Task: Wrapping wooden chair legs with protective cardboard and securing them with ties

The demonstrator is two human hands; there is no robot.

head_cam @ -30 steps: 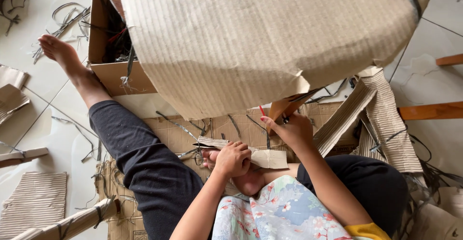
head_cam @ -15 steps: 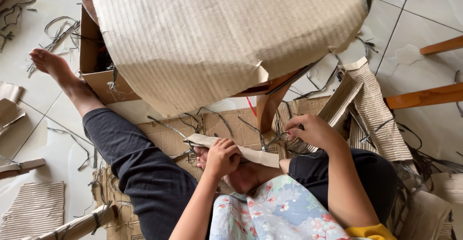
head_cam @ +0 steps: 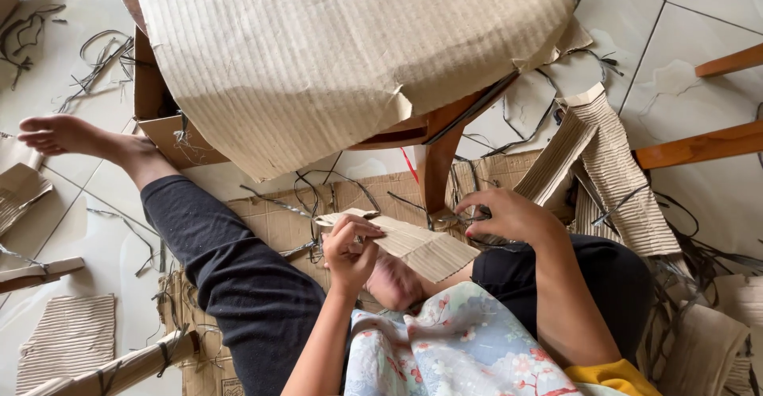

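Since the earlier frame, both hands have dropped closer to the lap. Left of the wooden chair leg [head_cam: 436, 172], the left hand [head_cam: 350, 245] pinches the corrugated cardboard strip [head_cam: 413, 246]; keep it taut. Just right of the leg, the right hand [head_cam: 509, 215] curls among black strapping [head_cam: 469, 225]; what it holds I cannot tell.

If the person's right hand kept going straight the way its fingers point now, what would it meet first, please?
Probably the wooden chair leg: the right hand points left at its foot, fingertips close beside it, though depth is hard to judge. The left hand holds a corrugated cardboard strip.
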